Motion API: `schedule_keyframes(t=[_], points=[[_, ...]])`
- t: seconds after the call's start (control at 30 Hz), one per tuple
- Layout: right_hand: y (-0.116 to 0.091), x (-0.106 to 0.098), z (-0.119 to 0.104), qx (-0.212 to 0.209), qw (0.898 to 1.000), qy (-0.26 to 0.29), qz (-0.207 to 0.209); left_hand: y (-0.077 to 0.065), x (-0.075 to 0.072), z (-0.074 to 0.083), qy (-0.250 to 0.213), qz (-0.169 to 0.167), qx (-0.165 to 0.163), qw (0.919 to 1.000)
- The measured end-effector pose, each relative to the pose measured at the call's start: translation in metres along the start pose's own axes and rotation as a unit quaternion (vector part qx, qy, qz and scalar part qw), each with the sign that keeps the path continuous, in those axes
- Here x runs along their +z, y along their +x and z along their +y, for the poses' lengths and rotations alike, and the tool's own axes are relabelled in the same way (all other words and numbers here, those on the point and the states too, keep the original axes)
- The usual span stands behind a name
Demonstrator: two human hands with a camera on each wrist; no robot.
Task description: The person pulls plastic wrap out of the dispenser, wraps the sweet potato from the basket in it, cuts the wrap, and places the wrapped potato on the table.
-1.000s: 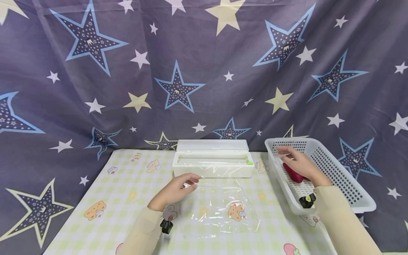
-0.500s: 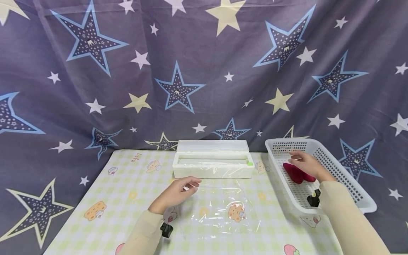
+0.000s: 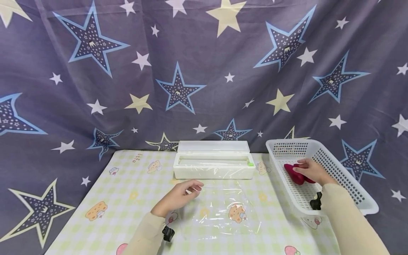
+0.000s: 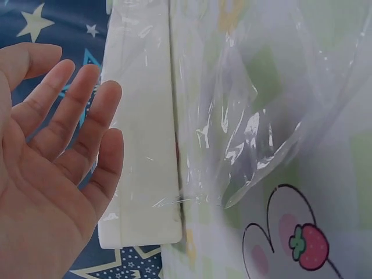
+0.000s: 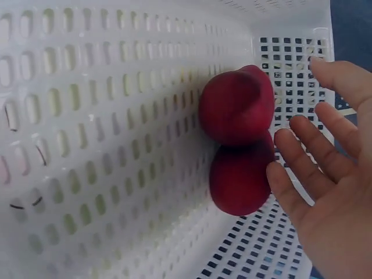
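My right hand (image 3: 315, 173) is inside the white perforated basket (image 3: 293, 203), over two smooth, dark red rounded things (image 3: 292, 174). In the right wrist view one red thing (image 5: 232, 110) lies against the other red thing (image 5: 239, 180), and the fingers (image 5: 311, 154) spread loosely right beside them. My left hand (image 3: 179, 198) hovers with relaxed fingers, holding nothing, near the left edge of a sheet of clear plastic wrap (image 3: 220, 216). The wrap runs from a white wrap dispenser box (image 3: 213, 173) with its lid raised; a roll shows inside.
A green slider (image 3: 250, 164) sits at the right end of the dispenser box. The table's checked cloth (image 3: 121, 198) reaches to a star-patterned curtain (image 3: 137, 63) at the back. The basket's tall walls surround my right hand.
My right hand has moved right, then lowered toward the red things, and its fingertips now overlap them. My left hand has shifted only slightly; the wrap and the box stay put.
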State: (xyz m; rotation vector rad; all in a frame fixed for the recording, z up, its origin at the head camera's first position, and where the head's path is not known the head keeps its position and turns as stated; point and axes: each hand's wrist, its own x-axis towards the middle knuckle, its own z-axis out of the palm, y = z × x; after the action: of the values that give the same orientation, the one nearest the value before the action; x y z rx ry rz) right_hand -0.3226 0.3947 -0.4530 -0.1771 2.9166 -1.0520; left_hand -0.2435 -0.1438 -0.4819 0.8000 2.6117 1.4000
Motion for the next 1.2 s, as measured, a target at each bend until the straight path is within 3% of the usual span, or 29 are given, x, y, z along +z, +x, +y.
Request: schedule_keyframes(t=[0.23,0.53,0.7,1.0,1.2], points=[[0.000,0.002,0.008,0.044,0.999,-0.016,-0.013,0.003,0.004,0.000,-0.004,-0.003,0.009,0.9999],[0.000,0.003,0.003,0.036,0.997,-0.064,-0.024,0.006,0.011,0.002,0.000,-0.021,0.008,0.9997],[0.000,0.007,0.005,0.065,0.993,-0.082,-0.056,0.009,0.017,0.000,-0.002,-0.033,0.015,0.9994],[-0.002,0.009,-0.003,0.081,0.990,0.035,-0.112,0.012,0.020,0.003,-0.008,-0.039,0.020,0.9990],[0.000,0.007,-0.003,0.080,0.988,0.053,-0.120,0.018,0.021,0.006,0.001,-0.042,0.030,0.9987]])
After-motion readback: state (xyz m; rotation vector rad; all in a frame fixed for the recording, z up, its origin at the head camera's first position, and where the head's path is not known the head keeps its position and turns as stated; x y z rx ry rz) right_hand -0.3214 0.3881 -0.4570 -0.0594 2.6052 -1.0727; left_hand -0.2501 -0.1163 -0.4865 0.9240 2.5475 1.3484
